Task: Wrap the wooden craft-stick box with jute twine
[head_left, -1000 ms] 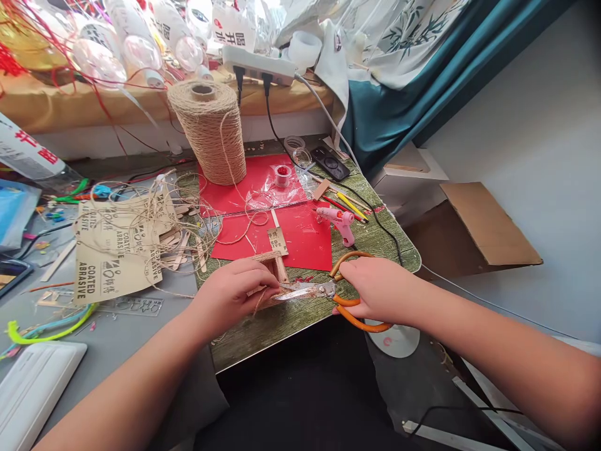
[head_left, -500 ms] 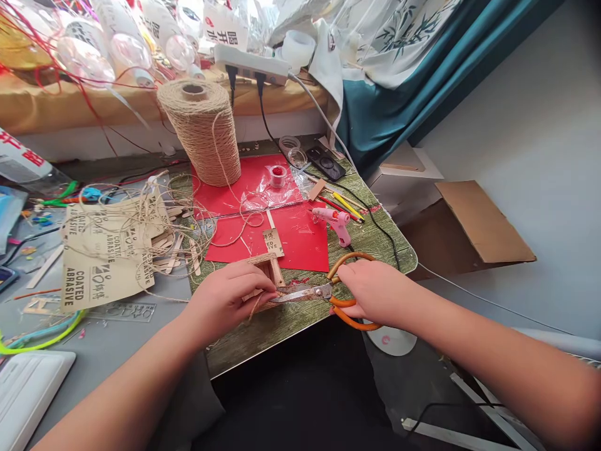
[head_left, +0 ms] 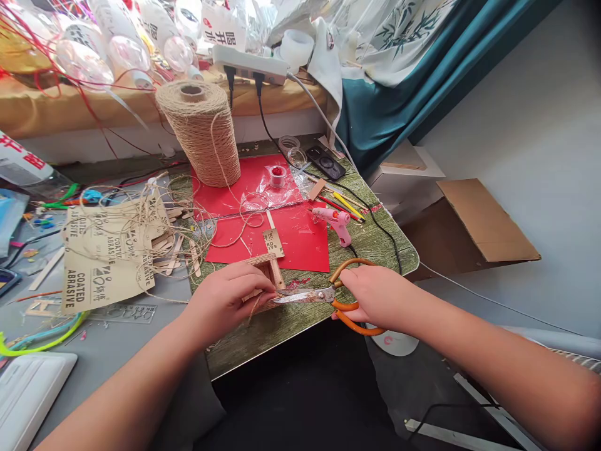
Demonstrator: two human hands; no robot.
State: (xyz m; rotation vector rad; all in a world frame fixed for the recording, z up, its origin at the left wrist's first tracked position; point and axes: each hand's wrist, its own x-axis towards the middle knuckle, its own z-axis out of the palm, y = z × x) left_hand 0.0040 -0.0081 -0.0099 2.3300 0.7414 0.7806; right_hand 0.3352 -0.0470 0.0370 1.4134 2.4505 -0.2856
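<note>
My left hand (head_left: 228,300) is closed over a small frame of wooden sticks (head_left: 267,270) wound with jute twine, near the front edge of the green wood-grain table (head_left: 291,319). A loose twine end hangs under my fingers. My right hand (head_left: 373,294) grips orange-handled scissors (head_left: 328,294). Their blades point left and their tips reach my left fingertips at the frame. A big spool of jute twine (head_left: 201,131) stands at the back, with a strand trailing over the red paper (head_left: 282,225).
A pink glue gun (head_left: 334,220) lies on the red paper's right edge, with pencils (head_left: 345,205) and a phone (head_left: 325,163) behind. Sandpaper sheets (head_left: 106,250), loose twine and wooden sticks clutter the left. A power strip (head_left: 248,62) sits on the back ledge. A cardboard box (head_left: 479,219) stands right.
The scissors' handle loops have spread a little wider and my right hand has dropped slightly. My left hand stays on the wooden frame.
</note>
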